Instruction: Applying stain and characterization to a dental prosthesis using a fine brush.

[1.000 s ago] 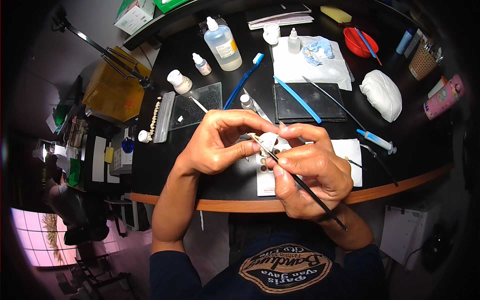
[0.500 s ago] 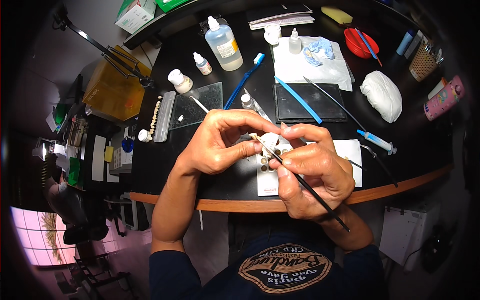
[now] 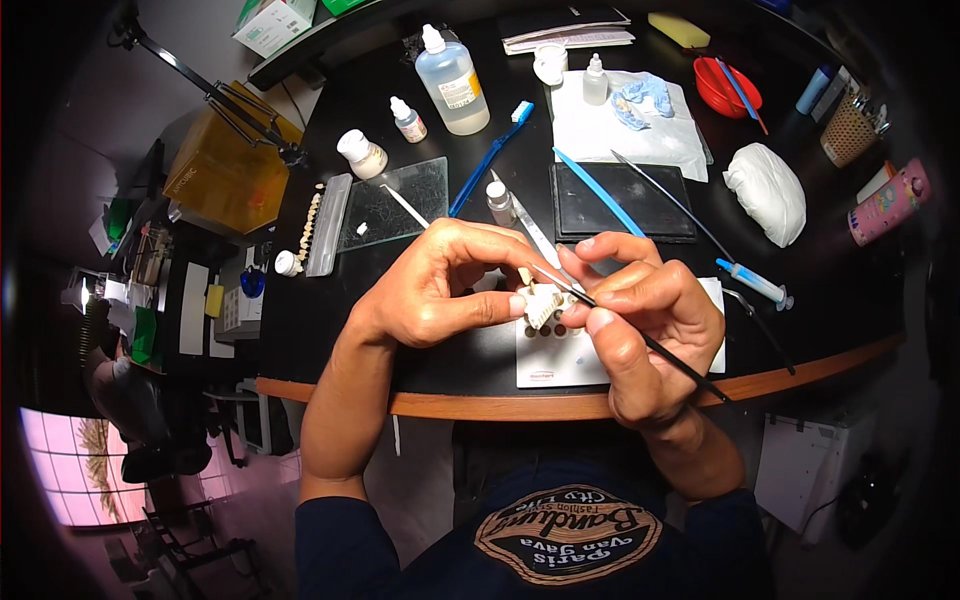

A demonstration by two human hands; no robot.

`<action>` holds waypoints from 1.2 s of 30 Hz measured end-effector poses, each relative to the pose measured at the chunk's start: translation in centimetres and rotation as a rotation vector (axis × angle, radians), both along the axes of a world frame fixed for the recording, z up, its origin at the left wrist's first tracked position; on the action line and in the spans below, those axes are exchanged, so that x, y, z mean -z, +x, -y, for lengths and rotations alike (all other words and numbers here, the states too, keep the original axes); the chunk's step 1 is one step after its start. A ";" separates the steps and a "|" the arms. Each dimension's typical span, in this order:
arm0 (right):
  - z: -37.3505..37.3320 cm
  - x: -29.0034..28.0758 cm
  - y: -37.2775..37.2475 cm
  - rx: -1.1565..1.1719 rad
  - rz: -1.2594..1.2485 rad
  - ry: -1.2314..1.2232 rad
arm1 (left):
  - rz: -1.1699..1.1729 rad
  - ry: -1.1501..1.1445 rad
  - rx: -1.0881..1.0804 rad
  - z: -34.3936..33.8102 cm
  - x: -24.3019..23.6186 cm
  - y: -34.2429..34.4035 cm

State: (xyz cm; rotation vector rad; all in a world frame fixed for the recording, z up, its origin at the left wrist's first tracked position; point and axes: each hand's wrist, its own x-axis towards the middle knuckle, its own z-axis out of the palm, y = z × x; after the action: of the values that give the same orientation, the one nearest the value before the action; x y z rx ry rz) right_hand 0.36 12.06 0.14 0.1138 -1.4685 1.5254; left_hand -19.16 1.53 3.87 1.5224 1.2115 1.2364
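Between the thumb and fingers of my left hand (image 3: 430, 285) is a small white dental cast (image 3: 543, 306), with a cream tooth-shaped piece at its upper edge. My right hand (image 3: 655, 315) pinches a slim black-handled brush (image 3: 668, 356) like a pen. The brush's thin tip points up and left, close to the tooth piece; I cannot tell if they touch. Some right fingertips sit close to the cast. Beneath both hands lies a white palette (image 3: 535, 368) with round wells, partly covered by them.
Behind my hands lie a glass slab (image 3: 405, 185), a blue toothbrush (image 3: 490, 165) and a black flat case (image 3: 635, 215) with a blue stick (image 3: 598, 190) across it. A large bottle (image 3: 452, 85) stands farther back. A blue syringe (image 3: 755, 285) lies right, near the wooden table edge (image 3: 470, 405).
My right hand and the brush have shifted slightly right, and the brush tip has drawn back from the cast. The cast has turned and shows more of its face. My left hand stays nearly in place.
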 end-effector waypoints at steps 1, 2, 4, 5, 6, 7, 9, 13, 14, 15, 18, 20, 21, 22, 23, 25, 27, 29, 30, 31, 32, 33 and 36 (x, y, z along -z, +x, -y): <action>0.0 0.1 -0.1 -0.028 -0.005 -0.047 | 0.002 -0.001 -0.002 0.0 0.0 0.0; 0.1 0.0 -0.1 -0.048 0.001 -0.092 | 0.019 -0.005 0.001 0.0 0.1 0.0; -0.1 -0.2 0.0 -0.049 0.000 -0.078 | 0.038 -0.008 0.002 0.0 0.3 0.1; -0.2 -0.2 0.0 -0.049 -0.004 -0.063 | 0.050 0.001 0.008 -0.1 0.3 0.1; -0.3 -0.3 0.1 -0.051 -0.002 -0.063 | 0.062 0.010 0.013 -0.1 0.4 0.2; -0.5 -0.3 0.1 -0.053 -0.004 -0.050 | 0.062 0.010 0.011 0.0 0.2 0.2; -0.4 -0.3 0.1 -0.057 -0.007 -0.037 | 0.034 -0.022 0.017 0.1 -0.2 0.1; -0.2 -0.2 0.0 -0.055 -0.016 -0.077 | 0.057 -0.005 0.018 0.0 0.2 0.2; -0.2 -0.3 0.1 -0.052 -0.017 -0.067 | 0.055 -0.004 0.014 0.0 0.1 0.2; -0.2 -0.2 0.1 -0.049 -0.016 -0.067 | 0.054 -0.003 0.010 0.0 0.1 0.3; 0.1 -0.2 0.0 -0.064 -0.004 -0.133 | 0.049 0.015 0.014 0.0 0.2 0.2; 0.0 -0.2 0.1 -0.063 0.004 -0.107 | 0.030 0.025 0.021 -0.1 0.5 0.0; 0.0 -0.1 0.1 -0.061 0.005 -0.107 | 0.011 0.037 0.027 -0.2 0.5 -0.1; 0.0 0.0 0.1 -0.063 0.005 -0.104 | 0.011 0.036 0.027 -0.1 0.5 -0.1; 0.0 0.0 0.1 -0.064 0.005 -0.102 | 0.022 0.024 0.028 -0.1 0.4 -0.1; 0.0 0.0 0.0 -0.059 0.006 -0.093 | 0.033 0.011 0.029 -0.1 0.4 -0.1; 0.0 -0.1 0.0 -0.056 0.006 -0.084 | 0.031 0.037 0.037 -0.1 0.6 -0.1; -0.1 -0.1 0.1 -0.059 0.009 -0.072 | 0.063 0.030 0.033 -0.1 0.5 0.1; -0.1 0.0 0.1 -0.059 0.010 -0.072 | 0.094 0.022 0.028 -0.1 0.4 0.3; 0.0 0.0 0.0 -0.058 0.007 -0.081 | 0.093 0.023 0.027 -0.1 0.3 0.3; 0.0 -0.1 0.0 -0.057 0.005 -0.090 | 0.096 0.016 0.023 -0.1 0.2 0.4; 0.1 -0.1 0.0 -0.059 0.004 -0.089 | 0.100 0.010 0.019 0.0 0.1 0.4; 0.1 0.0 0.1 -0.055 0.001 -0.112 | 0.092 0.011 0.024 -0.1 0.3 0.3</action>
State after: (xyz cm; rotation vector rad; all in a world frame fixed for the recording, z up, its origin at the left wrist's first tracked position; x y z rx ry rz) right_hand 0.41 11.97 0.18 0.0875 -1.3872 1.6491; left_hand -18.85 1.60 3.59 1.4678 1.1259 1.2849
